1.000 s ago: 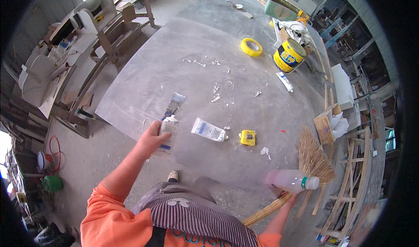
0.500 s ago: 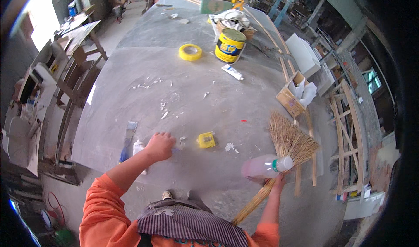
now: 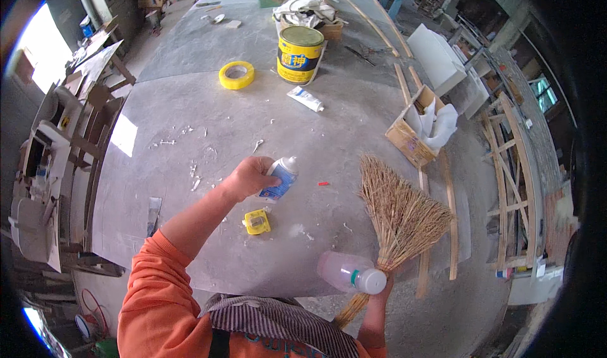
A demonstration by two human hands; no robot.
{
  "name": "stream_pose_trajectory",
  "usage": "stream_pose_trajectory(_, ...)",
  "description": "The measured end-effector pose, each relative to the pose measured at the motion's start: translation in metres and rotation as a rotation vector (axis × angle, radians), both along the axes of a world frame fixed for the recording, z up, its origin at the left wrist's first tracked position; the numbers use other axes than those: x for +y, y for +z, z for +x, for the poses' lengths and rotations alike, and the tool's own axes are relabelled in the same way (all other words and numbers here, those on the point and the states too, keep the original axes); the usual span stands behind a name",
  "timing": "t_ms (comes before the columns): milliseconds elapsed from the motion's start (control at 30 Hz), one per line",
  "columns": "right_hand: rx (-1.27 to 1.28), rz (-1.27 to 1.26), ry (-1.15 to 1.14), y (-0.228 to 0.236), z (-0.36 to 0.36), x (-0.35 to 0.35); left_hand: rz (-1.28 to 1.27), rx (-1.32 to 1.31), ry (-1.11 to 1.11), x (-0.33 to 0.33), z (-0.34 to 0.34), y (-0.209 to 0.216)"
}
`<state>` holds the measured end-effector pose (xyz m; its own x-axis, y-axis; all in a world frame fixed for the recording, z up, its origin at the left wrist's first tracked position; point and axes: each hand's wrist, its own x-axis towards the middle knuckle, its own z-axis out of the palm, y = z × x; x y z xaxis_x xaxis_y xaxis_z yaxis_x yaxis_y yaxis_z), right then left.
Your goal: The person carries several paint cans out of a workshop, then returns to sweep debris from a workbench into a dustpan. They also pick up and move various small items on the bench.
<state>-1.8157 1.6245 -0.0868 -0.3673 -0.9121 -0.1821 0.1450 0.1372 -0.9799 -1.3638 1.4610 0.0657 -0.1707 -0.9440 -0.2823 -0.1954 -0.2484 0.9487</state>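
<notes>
Raised over the table, my left hand (image 3: pixel 251 178) is closed around a small blue-and-white bottle (image 3: pixel 279 181) with a white nozzle cap pointing away from me. Just below it on the table sits a small square yellow case (image 3: pixel 257 221) with a grey middle. My right hand (image 3: pixel 383 287) grips a straw broom (image 3: pixel 404 212) low at its handle, bristles fanned out beyond the table's right side. A clear bottle of pink liquid (image 3: pixel 338 271) with a white cap and green ring stands by the near edge, hiding part of that hand. A scraper (image 3: pixel 153 216) lies left of my forearm.
Farther off on the grey table (image 3: pixel 208 117) are a yellow tape roll (image 3: pixel 236 75), a yellow can (image 3: pixel 300 55) and a white tube (image 3: pixel 306 98). White scraps litter the surface. At the right edge a cardboard box (image 3: pixel 404 136) holds white material, near long wooden strips (image 3: pixel 450 212).
My left hand has moved forward and right, and the blue-and-white bottle now shows in it. A white bottle beside the scraper is out of sight. The view has shifted right.
</notes>
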Motion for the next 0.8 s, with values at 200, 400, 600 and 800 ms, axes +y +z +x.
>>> stream_pose_trajectory(200,-0.045,0.09,0.03,0.026,0.008,-0.011,0.081,0.119,0.298,0.076,0.031,0.016)
stream_pose_trajectory(400,0.143,0.148,0.051,0.05,0.009,-0.016,0.089,-0.452,0.631,0.229,0.092,0.005)
stream_pose_trajectory(600,0.265,0.12,0.1,0.08,0.021,-0.011,-0.07,-0.655,0.88,0.293,0.13,-0.047)
stream_pose_trajectory(800,0.393,0.065,0.087,0.133,0.051,0.011,0.061,-0.861,0.698,0.282,0.111,-0.06)
